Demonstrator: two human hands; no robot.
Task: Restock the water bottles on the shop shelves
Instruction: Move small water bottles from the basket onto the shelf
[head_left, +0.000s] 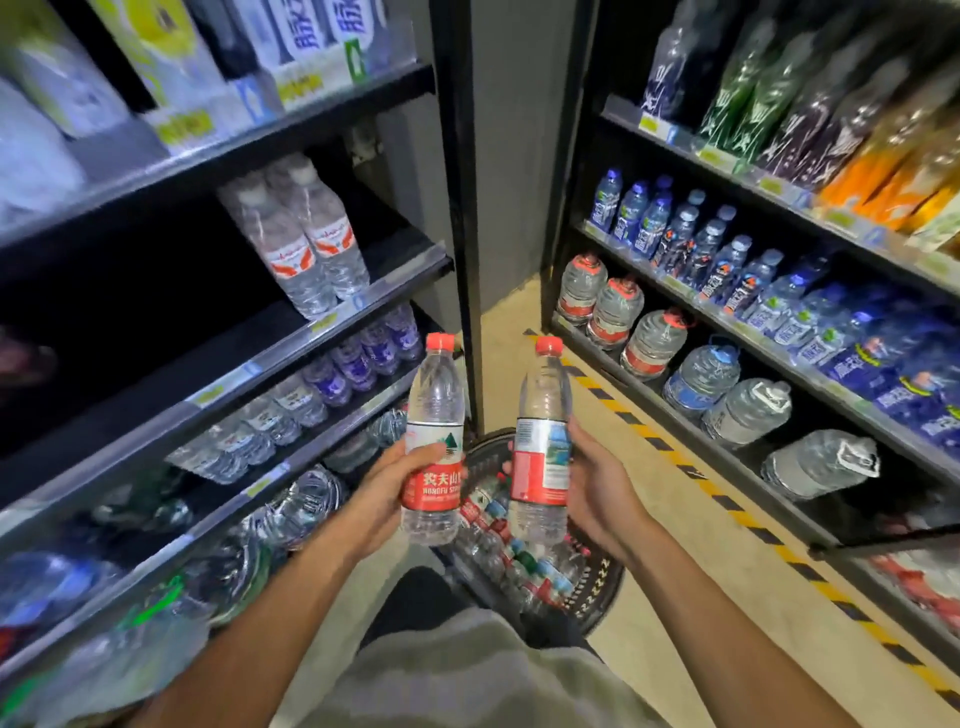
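My left grip (387, 486) holds one water bottle (435, 441) upright, my right grip (597, 483) another bottle (543, 441), both above the basket (597, 587) of bottles; shelves (311, 332) of water flank me.
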